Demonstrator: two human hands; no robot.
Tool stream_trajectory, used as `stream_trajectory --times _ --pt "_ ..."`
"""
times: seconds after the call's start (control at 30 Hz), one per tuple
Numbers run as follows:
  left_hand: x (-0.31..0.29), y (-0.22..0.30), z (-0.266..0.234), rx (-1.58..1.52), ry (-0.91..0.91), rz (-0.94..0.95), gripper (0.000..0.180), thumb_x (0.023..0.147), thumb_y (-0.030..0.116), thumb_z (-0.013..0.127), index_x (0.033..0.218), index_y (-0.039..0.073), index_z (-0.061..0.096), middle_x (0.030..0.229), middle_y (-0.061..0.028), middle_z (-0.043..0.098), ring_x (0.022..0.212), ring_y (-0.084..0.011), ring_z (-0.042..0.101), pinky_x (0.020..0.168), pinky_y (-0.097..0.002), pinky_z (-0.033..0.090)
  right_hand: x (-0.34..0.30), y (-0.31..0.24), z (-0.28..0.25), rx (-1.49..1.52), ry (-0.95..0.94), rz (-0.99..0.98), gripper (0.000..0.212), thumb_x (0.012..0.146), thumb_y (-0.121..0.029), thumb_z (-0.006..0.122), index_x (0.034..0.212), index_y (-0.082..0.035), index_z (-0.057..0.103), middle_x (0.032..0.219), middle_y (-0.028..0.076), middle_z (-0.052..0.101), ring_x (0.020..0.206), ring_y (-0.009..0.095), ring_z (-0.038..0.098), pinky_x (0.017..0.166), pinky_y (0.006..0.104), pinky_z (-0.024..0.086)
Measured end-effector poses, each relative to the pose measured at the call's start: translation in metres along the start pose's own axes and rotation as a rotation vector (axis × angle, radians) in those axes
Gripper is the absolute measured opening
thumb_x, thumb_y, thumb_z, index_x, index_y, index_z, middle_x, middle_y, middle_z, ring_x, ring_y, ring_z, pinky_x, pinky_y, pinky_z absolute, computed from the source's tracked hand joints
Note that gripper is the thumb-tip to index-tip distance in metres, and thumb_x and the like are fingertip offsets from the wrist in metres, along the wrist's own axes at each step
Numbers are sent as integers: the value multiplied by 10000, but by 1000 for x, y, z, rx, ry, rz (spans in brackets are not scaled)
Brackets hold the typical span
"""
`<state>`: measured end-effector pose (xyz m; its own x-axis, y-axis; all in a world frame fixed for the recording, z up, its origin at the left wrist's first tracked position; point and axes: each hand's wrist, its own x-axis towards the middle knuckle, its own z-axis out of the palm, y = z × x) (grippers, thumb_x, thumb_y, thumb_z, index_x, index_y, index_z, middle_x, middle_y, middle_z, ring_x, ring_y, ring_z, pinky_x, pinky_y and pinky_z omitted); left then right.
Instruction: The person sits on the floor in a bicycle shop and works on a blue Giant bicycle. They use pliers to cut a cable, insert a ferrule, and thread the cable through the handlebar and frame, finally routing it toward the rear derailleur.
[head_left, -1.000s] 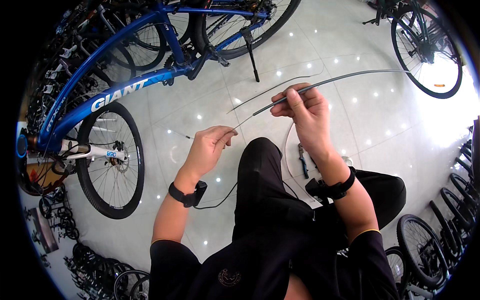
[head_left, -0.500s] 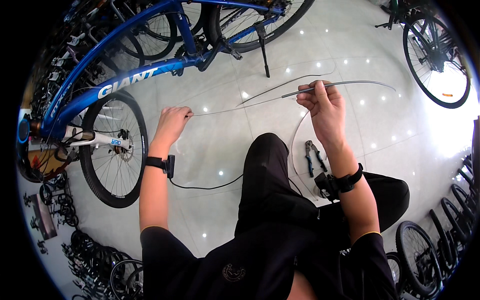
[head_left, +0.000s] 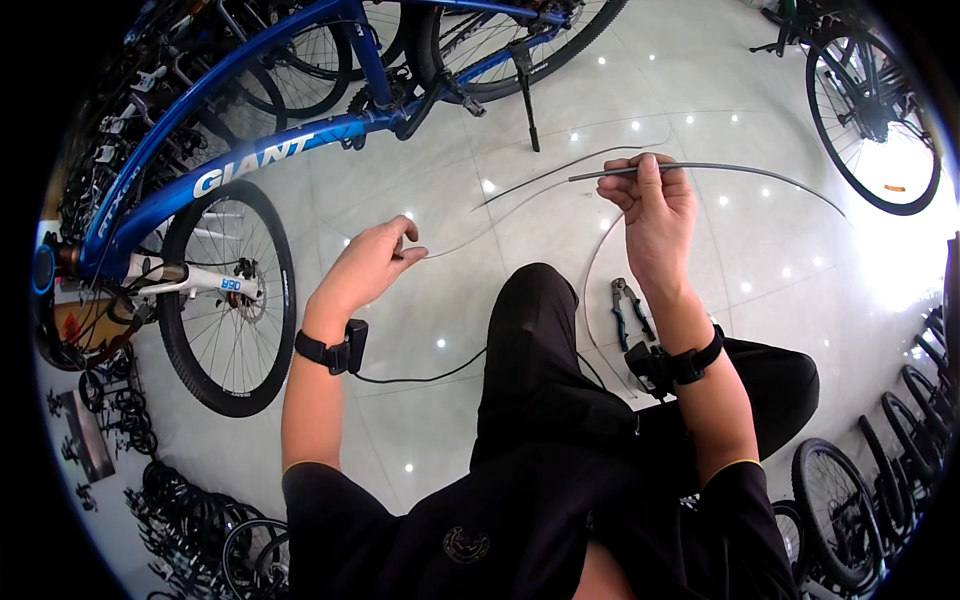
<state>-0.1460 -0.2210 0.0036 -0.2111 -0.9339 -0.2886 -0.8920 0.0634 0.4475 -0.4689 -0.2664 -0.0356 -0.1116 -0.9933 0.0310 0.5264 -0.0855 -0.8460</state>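
Head view: what had just changed?

"The left hand [head_left: 365, 268] had come back toward the right, and the thin wire [head_left: 545, 190] between them had gone from nearly straight to bowed; I judged the pull had eased."

"Grips?"

"The right hand [head_left: 660, 215] pinched the grey tube [head_left: 745, 169] between thumb and fingers, above the tiled floor [head_left: 440, 300]. Wire reached the left thumb, but I couldn't tell whether it was pinched."

"Which way did the tube point?"

"Lengthwise, left to right: wire end leftward, far end curving down rightward."
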Motion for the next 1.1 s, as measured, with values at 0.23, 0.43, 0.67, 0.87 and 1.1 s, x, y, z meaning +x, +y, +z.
stream_trajectory --times 0.23,0.43,0.67,0.87,1.1 --pt "-12 -1 1 -415 -66 172 130 861 92 672 935 15 597 743 -15 573 671 -113 481 628 -262 403 4 -6 -8 -9 27 -21 236 1029 -206 475 1027 27 512 941 156 651 766 183 673 726 307 576" --pt "-14 2 1 -358 92 171 129 952 115 557 903 6 604 781 -19 581 683 -95 481 646 -250 412 9 -10 -15 0 29 -35 240 1027 -204 479 1021 34 513 934 154 651 766 185 672 721 307 578" --pt "-9 15 3 -462 41 55 132 960 112 543 940 5 617 838 7 573 743 -94 507 691 -241 426 9 -13 -15 11 28 -32 217 1028 -194 477 999 12 539 936 147 655 776 182 670 729 306 577" --pt "-9 25 -1 -491 -171 129 141 938 91 558 989 -2 651 883 -22 635 758 -106 557 698 -245 451 8 -15 -14 -13 38 -41 248 1028 -200 478 1007 42 525 915 151 654 749 182 672 700 301 580" --pt "2 59 2 -375 9 144 158 948 103 561 998 -9 661 806 -72 659 680 -139 555 662 -257 458 2 -15 -5 -31 29 -16 244 1027 -194 477 1029 48 507 917 158 653 741 186 672 703 306 581"
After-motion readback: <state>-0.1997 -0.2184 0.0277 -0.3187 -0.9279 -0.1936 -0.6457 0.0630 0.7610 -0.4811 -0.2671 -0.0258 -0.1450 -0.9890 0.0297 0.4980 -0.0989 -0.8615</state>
